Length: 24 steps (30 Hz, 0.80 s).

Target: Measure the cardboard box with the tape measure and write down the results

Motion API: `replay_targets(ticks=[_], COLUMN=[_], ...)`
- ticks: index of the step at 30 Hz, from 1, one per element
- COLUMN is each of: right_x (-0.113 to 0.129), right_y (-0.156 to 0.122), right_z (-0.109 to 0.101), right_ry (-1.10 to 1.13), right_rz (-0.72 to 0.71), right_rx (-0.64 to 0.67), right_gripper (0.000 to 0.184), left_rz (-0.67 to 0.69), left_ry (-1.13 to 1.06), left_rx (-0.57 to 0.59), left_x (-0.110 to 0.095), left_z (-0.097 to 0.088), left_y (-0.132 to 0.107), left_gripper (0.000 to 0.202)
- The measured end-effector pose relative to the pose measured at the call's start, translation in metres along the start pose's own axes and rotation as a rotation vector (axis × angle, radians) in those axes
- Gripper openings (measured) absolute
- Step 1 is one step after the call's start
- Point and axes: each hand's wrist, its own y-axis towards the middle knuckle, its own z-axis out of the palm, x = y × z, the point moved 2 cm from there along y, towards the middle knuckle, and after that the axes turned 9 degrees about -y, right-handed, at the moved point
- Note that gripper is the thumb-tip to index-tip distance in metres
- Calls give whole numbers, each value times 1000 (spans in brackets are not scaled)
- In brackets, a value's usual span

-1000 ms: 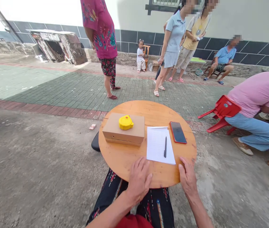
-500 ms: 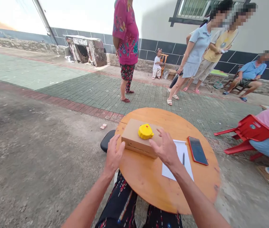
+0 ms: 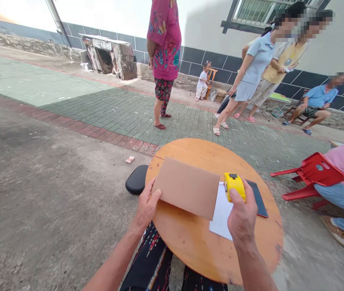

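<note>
A brown cardboard box point(image 3: 188, 188) is on the round wooden table point(image 3: 196, 250), its broad face tipped toward me. My left hand point(image 3: 147, 204) grips the box's left edge, thumb on the near face and fingers behind it. To the right of the box, my right hand point(image 3: 243, 214) holds a yellow tape measure point(image 3: 234, 187) raised above the table, thumb across its side. Beneath and behind that hand lies a sheet of white paper point(image 3: 221, 216), partly covered. A phone point(image 3: 258, 198) in a red case lies right of the paper, partly hidden by my fingers.
A black rounded seat or case point(image 3: 137, 180) stands by the table's left edge. At the right, a person in pink sits near a red plastic chair point(image 3: 320, 169). Several people stand or sit along the wall beyond the green paving point(image 3: 123, 109).
My right hand has picked the tape measure off the box top and carried it right. My left hand has closed on the box, which has tilted toward me.
</note>
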Motion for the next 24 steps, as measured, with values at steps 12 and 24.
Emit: replay_targets(ticks=[12, 24], right_x=[-47, -34], right_y=[-71, -72], right_z=[-24, -80], right_ry=[427, 651], right_rz=[413, 404], right_rx=[2, 333], right_gripper=[38, 48], left_rz=[0, 254], left_ry=[269, 358], left_rx=[-71, -314], left_x=[37, -6], left_z=[-9, -24], left_y=[-64, -86], left_gripper=[43, 35])
